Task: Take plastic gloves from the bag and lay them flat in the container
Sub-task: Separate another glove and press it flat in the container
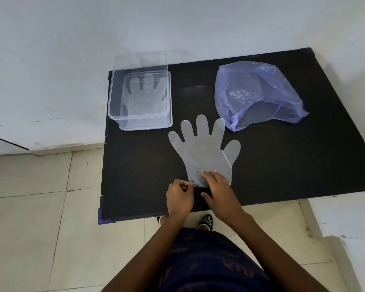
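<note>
A clear plastic glove lies flat on the black table, fingers pointing away from me. My left hand pinches the glove's cuff at its near left corner. My right hand rests with its fingers on the cuff's near edge. A clear plastic container stands at the table's far left with another glove lying flat inside it. A crumpled purple plastic bag sits at the far right, its mouth facing me.
The container's clear lid leans behind it against the white wall. The table's near edge runs just under my hands, with tiled floor and my feet below. A white ledge stands at the right.
</note>
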